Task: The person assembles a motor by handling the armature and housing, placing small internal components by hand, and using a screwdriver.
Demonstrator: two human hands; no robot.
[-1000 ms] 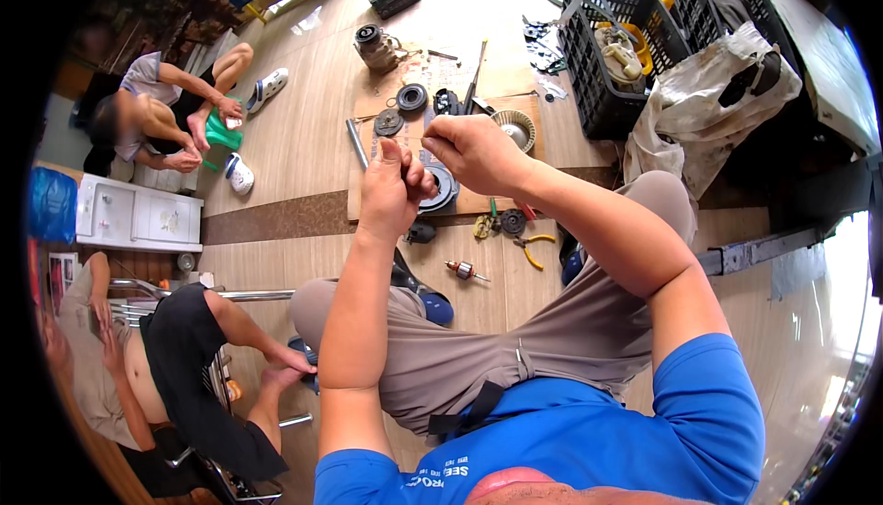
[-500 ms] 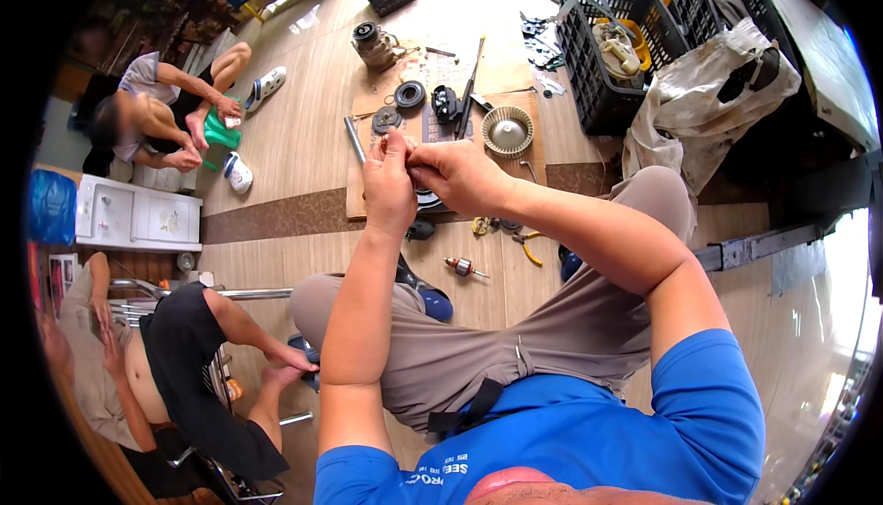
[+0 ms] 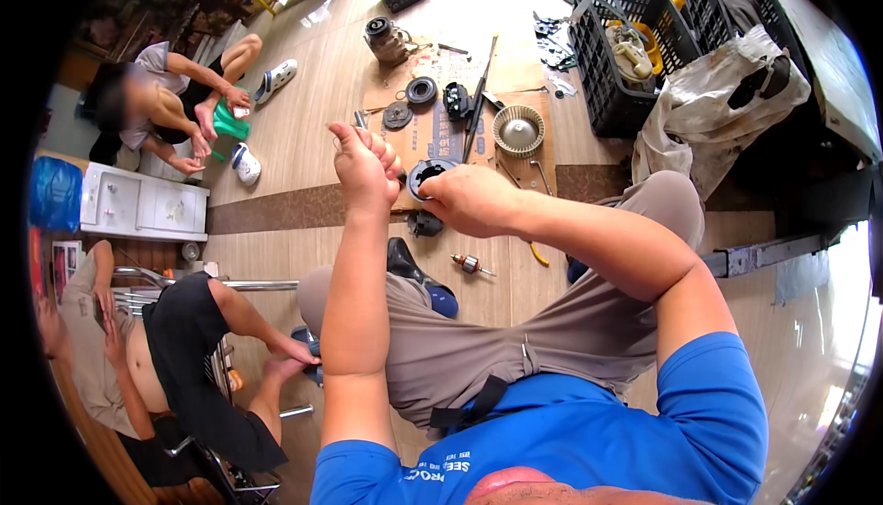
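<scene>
Head view, first observer: "Taking the grey ring-shaped housing (image 3: 429, 166) as the dial's centre, where is the left hand (image 3: 366, 169) sitting?"

Second observer: "Nine o'clock, near it. Fingers are curling toward the palm, thumb standing up. Can't tell whether anything is being held inside."

First: "And the right hand (image 3: 478, 200)?"

Second: "Four o'clock. Fingers are bending together, tips overlapping the housing's opening. Can't tell whether they are gripping it, touching it or pinching something small. The housing itself is showing over the near part of the cardboard (image 3: 485, 151), partly covered by that hand."

First: "Loose parts?"

Second: "A black ring (image 3: 421, 91) is lying at twelve, a grey disc (image 3: 397, 116) at eleven, a pale fan wheel (image 3: 519, 131) at two. On the floor, a copper-wound armature (image 3: 468, 264) is lying at five."

First: "Farther out?"

Second: "A black crate (image 3: 612, 105) is standing at two. One seated person (image 3: 193, 339) is showing at eight, another person (image 3: 170, 105) between nine and ten."
</scene>
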